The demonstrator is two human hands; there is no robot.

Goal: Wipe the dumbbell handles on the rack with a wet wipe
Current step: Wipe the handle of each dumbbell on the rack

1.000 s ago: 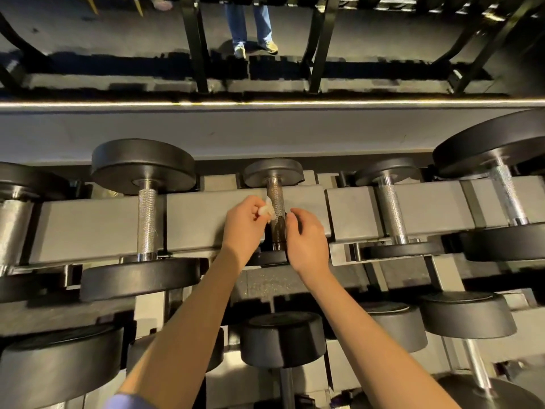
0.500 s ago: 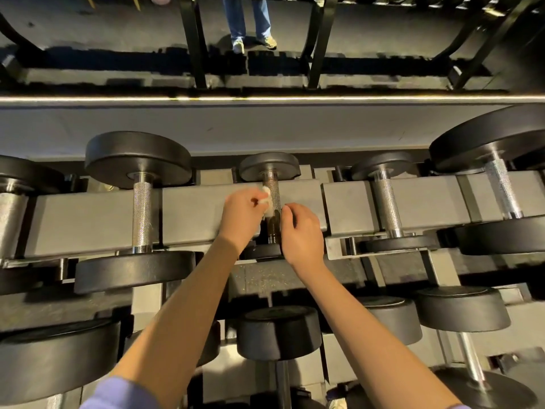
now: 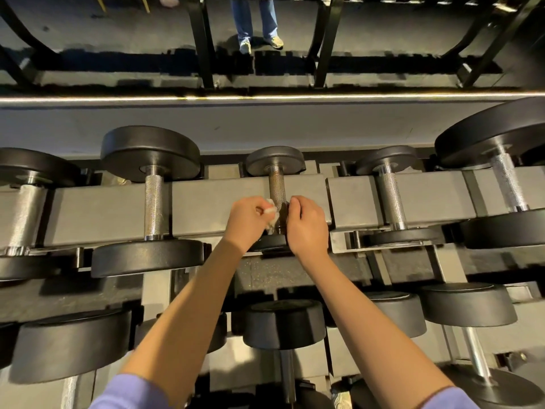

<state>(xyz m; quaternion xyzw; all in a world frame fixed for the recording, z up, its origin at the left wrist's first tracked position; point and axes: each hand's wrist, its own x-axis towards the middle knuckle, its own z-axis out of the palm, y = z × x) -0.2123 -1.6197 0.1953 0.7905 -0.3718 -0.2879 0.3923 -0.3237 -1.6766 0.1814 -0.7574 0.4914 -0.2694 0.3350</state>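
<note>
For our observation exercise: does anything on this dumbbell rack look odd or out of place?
The handle of the small middle dumbbell looks dull and brownish, while the neighbouring handles shine silver. Whether that is tarnish or wetness, I cannot tell.

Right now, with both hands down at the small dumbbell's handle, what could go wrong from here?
1. The wet wipe is a small wad pinched by the left hand low on the handle; the bare upper knurling may get skipped.
2. The right hand has fingers curled close beside the handle, above the near weight head; a shifting dumbbell could pinch them.
</note>
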